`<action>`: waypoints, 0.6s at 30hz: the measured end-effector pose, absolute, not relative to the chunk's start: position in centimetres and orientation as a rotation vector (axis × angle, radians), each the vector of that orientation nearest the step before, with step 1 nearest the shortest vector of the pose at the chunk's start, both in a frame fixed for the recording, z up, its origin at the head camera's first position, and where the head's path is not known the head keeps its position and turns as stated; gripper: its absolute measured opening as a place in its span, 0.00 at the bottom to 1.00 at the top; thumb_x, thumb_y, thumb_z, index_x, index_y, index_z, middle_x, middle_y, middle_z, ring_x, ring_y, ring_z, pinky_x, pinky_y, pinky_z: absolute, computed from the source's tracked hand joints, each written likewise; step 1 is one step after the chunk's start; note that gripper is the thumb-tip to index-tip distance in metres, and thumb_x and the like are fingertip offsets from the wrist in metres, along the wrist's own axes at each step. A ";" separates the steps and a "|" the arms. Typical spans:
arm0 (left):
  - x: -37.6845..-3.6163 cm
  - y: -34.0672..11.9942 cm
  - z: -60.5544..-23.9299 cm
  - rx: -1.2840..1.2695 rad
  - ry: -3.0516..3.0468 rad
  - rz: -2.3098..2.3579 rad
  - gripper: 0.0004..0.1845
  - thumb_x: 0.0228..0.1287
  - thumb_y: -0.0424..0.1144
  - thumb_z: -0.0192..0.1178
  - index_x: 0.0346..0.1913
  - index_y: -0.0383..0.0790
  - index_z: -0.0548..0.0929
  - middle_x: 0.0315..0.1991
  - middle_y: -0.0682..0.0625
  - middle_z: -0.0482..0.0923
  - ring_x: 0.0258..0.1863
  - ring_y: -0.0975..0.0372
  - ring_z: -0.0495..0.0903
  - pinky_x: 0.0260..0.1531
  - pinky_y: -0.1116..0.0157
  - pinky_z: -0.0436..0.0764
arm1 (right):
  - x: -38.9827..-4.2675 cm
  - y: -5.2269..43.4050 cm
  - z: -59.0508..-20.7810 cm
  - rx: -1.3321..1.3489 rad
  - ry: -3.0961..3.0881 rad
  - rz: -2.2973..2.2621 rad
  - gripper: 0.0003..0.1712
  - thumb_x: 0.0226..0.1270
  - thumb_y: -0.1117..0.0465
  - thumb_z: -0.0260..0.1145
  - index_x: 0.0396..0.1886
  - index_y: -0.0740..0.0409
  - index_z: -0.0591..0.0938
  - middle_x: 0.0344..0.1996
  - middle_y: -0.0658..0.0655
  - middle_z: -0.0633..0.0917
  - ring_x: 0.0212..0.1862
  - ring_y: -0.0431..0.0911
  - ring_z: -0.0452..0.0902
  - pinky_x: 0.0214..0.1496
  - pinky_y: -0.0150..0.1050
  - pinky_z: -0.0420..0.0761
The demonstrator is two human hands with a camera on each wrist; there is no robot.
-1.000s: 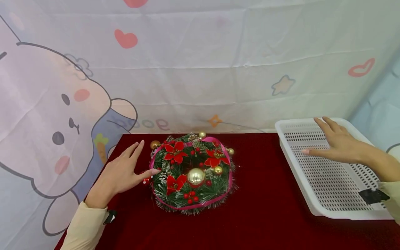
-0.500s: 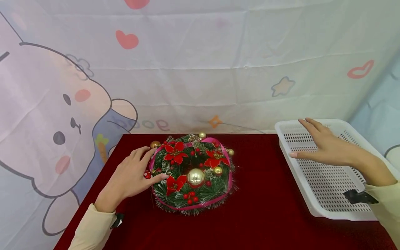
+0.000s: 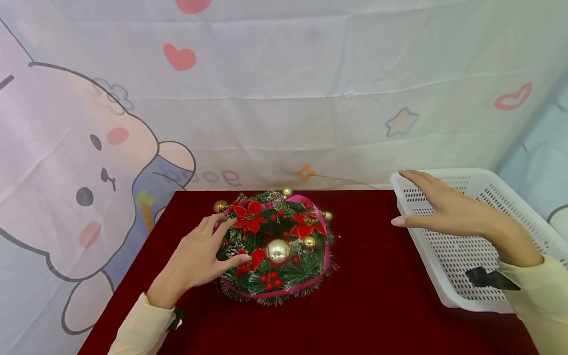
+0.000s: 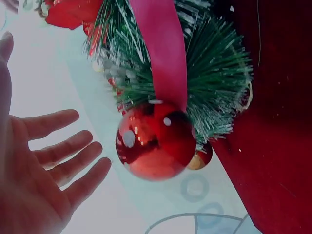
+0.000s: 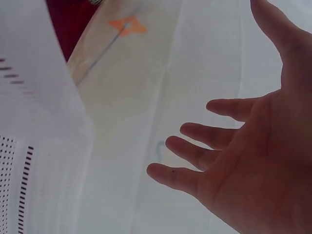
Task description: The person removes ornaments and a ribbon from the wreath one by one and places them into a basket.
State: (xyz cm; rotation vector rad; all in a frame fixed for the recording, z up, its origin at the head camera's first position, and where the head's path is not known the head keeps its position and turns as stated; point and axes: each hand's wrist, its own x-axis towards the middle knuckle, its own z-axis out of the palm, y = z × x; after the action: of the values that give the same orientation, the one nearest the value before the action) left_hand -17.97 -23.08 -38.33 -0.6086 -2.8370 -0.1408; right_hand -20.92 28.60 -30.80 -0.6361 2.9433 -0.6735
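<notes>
A Christmas wreath [image 3: 284,266] with red poinsettias, gold baubles and a pink ribbon lies on the dark red tablecloth [image 3: 377,281]. My left hand [image 3: 224,241] hovers over the wreath's left side with fingers spread, thumb near the big gold bauble [image 3: 278,250], holding nothing. In the left wrist view the left hand [image 4: 48,146] is open beside a red bauble [image 4: 156,141] hanging from the wreath's edge. My right hand [image 3: 417,202] is flat and open above the left rim of a white perforated basket [image 3: 466,276]. The right wrist view shows the right hand [image 5: 229,126] with nothing in its palm.
The basket stands at the table's right edge, tilted over it. A cartoon-print cloth backdrop [image 3: 284,98] hangs right behind the table. Bare red cloth lies between wreath and basket and along the front.
My left hand has slid right, from beside the wreath to over its left side. My right hand has moved left, from above the basket's middle to its left rim.
</notes>
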 end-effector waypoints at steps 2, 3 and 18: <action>-17.9 -22.9 -38.4 -0.623 -2.839 -0.131 0.53 0.61 0.80 0.59 0.75 0.41 0.75 0.73 0.39 0.71 0.67 0.46 0.77 0.49 0.47 0.90 | -20.7 28.1 -30.6 -0.655 2.937 -0.674 0.65 0.63 0.36 0.76 0.87 0.54 0.51 0.84 0.66 0.55 0.82 0.68 0.53 0.77 0.75 0.60; -17.8 -22.8 -38.5 -0.629 -2.838 -0.127 0.53 0.60 0.80 0.58 0.75 0.41 0.75 0.73 0.40 0.71 0.68 0.46 0.77 0.50 0.46 0.90 | -20.7 27.8 -30.6 -0.665 2.935 -0.668 0.64 0.62 0.36 0.76 0.87 0.54 0.51 0.84 0.66 0.56 0.82 0.67 0.54 0.78 0.75 0.60; -17.0 -21.6 -40.7 -0.773 -2.818 -0.088 0.48 0.67 0.77 0.55 0.75 0.42 0.75 0.75 0.42 0.72 0.73 0.46 0.76 0.70 0.42 0.78 | -20.6 23.6 -31.4 -0.981 3.005 -0.652 0.45 0.64 0.42 0.78 0.74 0.61 0.75 0.64 0.61 0.85 0.63 0.57 0.84 0.64 0.60 0.84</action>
State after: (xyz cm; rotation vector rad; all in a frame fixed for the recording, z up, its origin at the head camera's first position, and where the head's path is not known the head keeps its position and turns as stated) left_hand -16.99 -21.55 -40.69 -0.7730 -2.8178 -0.0879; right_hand -20.58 23.60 -31.40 -0.9806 3.0051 -0.6517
